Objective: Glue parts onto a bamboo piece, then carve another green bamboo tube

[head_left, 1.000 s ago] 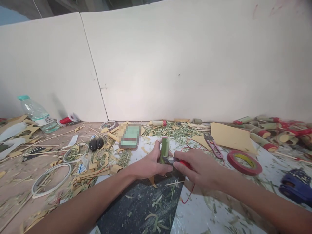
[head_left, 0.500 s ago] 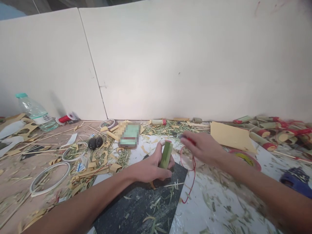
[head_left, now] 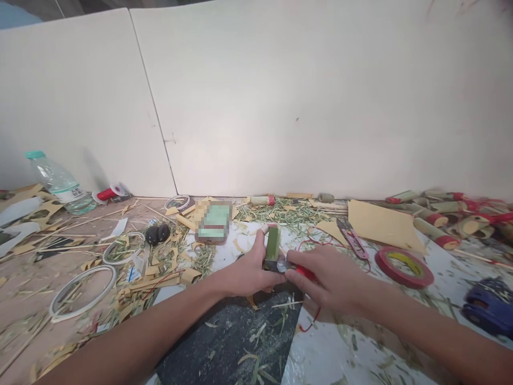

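Observation:
My left hand [head_left: 250, 272] is wrapped round a short green bamboo piece [head_left: 273, 243], which points up and away from me. A white covering shows on that thumb's tip. In my right hand [head_left: 324, 272] is a red-handled carving knife [head_left: 303, 271], its metal end at the near part of the bamboo. The fingers partly hide the blade and the contact. Both hands are above a dark mat [head_left: 236, 337] strewn with shavings. A red cord [head_left: 310, 322] lies below my right hand.
Pink-handled snips [head_left: 353, 239] and a red tape roll [head_left: 404, 267] lie to the right, near a brown paper sheet [head_left: 385, 225]. Bamboo pieces [head_left: 436, 230] are heaped far right beside a blue object [head_left: 489, 306]. A phone [head_left: 213, 222], white rings [head_left: 84, 294] and a bottle [head_left: 64, 187] stand leftward.
My right hand has come down and left, bringing the knife from beyond the bamboo to its near part. The snips and tape roll now show clearly. My left hand stays nearly in place.

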Available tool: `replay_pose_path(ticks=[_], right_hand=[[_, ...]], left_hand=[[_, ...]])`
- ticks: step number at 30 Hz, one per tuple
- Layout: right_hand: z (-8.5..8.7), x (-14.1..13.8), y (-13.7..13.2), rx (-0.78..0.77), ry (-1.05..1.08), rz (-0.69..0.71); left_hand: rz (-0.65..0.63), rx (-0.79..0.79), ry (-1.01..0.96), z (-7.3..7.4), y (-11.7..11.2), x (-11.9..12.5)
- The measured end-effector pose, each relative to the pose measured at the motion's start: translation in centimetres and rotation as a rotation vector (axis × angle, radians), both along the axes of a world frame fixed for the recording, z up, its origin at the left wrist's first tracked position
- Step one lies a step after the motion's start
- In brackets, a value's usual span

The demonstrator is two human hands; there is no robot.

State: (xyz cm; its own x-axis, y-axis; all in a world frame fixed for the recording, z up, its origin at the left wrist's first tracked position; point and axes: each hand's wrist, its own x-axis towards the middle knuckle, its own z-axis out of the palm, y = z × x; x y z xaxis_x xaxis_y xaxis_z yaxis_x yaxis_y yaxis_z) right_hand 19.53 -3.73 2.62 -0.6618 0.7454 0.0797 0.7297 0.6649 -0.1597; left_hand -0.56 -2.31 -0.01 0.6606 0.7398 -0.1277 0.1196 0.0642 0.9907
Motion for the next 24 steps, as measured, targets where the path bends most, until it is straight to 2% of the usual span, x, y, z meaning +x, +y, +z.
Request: replay_pose_path(ticks=[7, 11, 14, 16, 17, 19, 24], right_hand=[[-0.2, -0.2, 0.0, 0.054, -0.029, -0.004], [-0.2, 0.4, 1.0, 0.055, -0.004, -0.009], [0.2, 2.2, 2.9, 0.077, 0.095, -0.191], [0.5, 3.4, 3.9, 0.135, 0.185, -0.346], [0.6, 3.7, 4.1, 0.152, 0.218, -0.378], [0.6, 3.7, 3.7, 0.123, 0.233, -0.341], [-0.3, 0.9, 0.8, -0.049, 0.097, -0.073]], left_hand=[[-0.006, 0.146, 0.038, 0.2, 0.0, -0.1], [-0.032, 0.112, 0.021, 0.3, -0.1, -0.2], [-0.086, 0.107, 0.011, 0.5, -0.3, -0.1], [-0.087, 0.089, -0.014, 0.5, -0.4, 0.0], [-0.076, 0.065, -0.036, 0.5, -0.4, 0.0], [-0.041, 0.002, -0.089, 0.2, -0.2, 0.0], [0.012, -0.008, -0.06, -0.1, 0.3, -0.2]])
